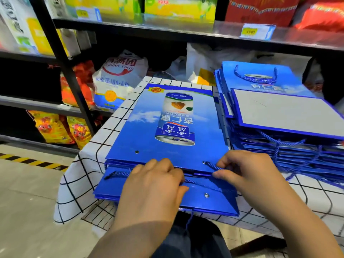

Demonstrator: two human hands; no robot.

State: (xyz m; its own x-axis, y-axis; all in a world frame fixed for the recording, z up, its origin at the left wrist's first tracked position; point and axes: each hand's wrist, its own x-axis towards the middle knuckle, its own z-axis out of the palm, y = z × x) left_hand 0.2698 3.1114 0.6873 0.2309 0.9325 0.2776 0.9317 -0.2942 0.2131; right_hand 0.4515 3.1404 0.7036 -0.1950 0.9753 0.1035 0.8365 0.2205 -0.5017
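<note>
L hand (156,183) & R hand (247,172) both pinch the blue cord (211,165). The flat paper bag (167,127) looks light and stiff, so grip the floppy cord near the eyelet (204,162).

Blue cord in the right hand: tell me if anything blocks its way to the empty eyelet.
Nothing visible does. Between the blue cord in the right hand and the empty eyelet lies only bare face of the top bag; the left hand sits below that line.
</note>
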